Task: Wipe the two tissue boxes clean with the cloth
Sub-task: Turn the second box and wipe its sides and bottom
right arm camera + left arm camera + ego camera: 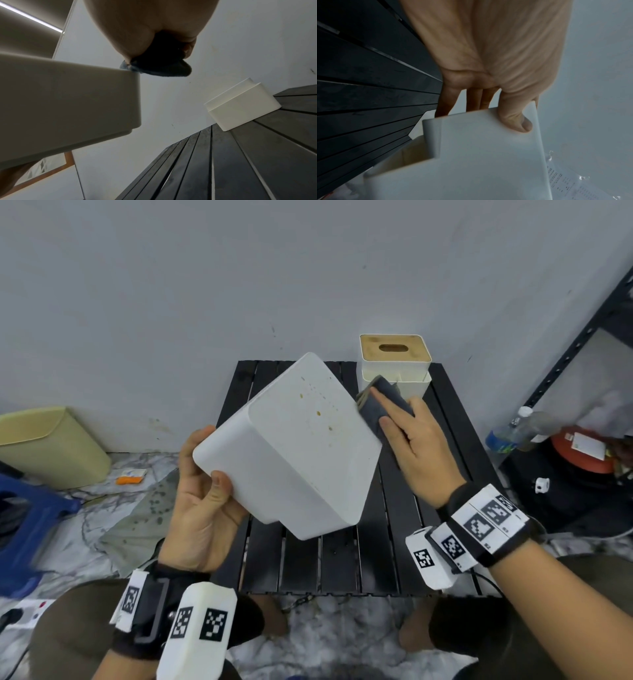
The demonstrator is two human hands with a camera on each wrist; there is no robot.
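Left hand [198,501] grips white tissue box [298,446], tilted above black slatted table [342,559]; brown spots show only in head view. Right hand [418,450] pinches grey cloth [383,402] against box edge. Wooden-lid tissue box [395,361] sits behind.

grey wall [205,285], black slatted table [342,563], marbled floor [342,638], beige bin [51,446]

left hand [202,508] palm-up, thumb on the near face and fingers round the back of the tilted white tissue box [294,446], right hand [414,446] fingers flat over the dark cloth [380,405], thumb underneath pinching it, both wrists strapped
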